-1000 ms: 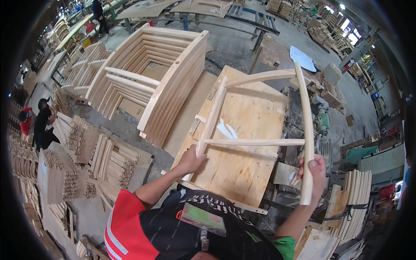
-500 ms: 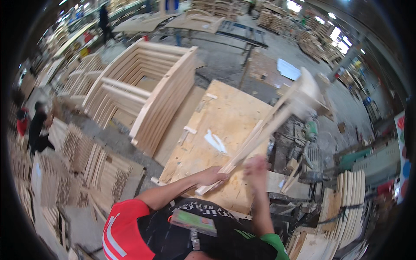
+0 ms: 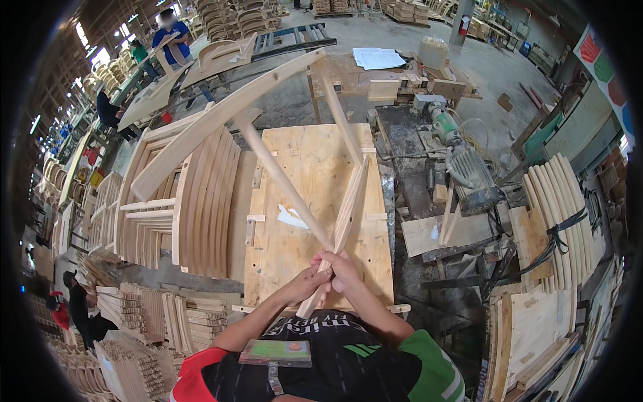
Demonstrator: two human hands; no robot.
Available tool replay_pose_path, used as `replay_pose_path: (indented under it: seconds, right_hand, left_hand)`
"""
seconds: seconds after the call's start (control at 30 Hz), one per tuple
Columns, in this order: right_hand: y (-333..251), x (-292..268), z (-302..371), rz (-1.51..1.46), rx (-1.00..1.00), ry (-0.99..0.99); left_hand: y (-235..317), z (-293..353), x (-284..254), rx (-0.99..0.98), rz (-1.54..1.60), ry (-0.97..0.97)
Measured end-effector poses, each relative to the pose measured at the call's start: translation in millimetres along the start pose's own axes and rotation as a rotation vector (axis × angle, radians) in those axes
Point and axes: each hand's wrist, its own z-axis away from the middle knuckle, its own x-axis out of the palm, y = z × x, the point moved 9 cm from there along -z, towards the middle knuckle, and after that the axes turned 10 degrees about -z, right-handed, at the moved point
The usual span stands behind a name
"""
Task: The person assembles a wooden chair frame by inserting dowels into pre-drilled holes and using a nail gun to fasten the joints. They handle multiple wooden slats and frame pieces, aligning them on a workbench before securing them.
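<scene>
Both my hands are closed around the near rail of a pale wooden chair frame (image 3: 345, 218). My left hand (image 3: 303, 287) wraps the rail low down, close to my chest. Just above and right of it, my right hand (image 3: 343, 270) grips the same rail, the two hands touching. The frame is tilted up over a plywood worktop (image 3: 284, 151), its far curved rail (image 3: 214, 127) raised to the upper left. Round crossbars (image 3: 278, 175) join the two rails. A white scrap (image 3: 293, 217) lies on the worktop beneath.
Left of the worktop stands a stack of similar frames (image 3: 211, 201). A green-and-grey motor machine (image 3: 465, 161) sits to the right, near a strapped bundle of curved wooden pieces (image 3: 556, 208). Papers (image 3: 378, 58) and a tub (image 3: 433, 52) lie beyond. A person in blue (image 3: 173, 40) stands far left.
The frame has swung from the right over to the upper left. My right hand, blurred and apart from the rail earlier, now grips it beside my left.
</scene>
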Motion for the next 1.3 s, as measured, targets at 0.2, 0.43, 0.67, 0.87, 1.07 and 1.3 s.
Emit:
replay_pose_path:
  seconds: [0.2, 0.43, 0.67, 0.87, 1.07, 1.3]
  right_hand:
    - [-5.2, -9.3, 2.6, -0.098, -0.018, -0.034]
    - [-9.0, -7.7, 7.1, -0.078, -0.042, -0.002]
    - [-10.4, -15.7, 5.2, 0.09, -0.098, -0.043]
    - [-30.9, -2.0, 13.5, 0.17, -0.249, 0.007]
    - [-66.5, 44.2, 12.3, 0.26, -0.456, -0.129]
    - [-64.1, 99.8, 23.2, 0.39, -0.632, -0.102]
  left_hand:
    - [13.6, 77.5, -131.3, 0.046, 0.386, 0.237]
    - [137.5, 230.0, -222.4, 0.719, 0.699, 0.216]
    - [164.5, 274.5, -237.8, 0.417, 0.016, 0.679]
    - [161.8, 295.2, -229.9, 0.253, -0.243, 0.923]
    - [152.3, 335.3, -234.9, 0.217, -0.403, 1.102]
    - [121.1, 370.2, -273.7, 0.207, -0.4, 1.15]
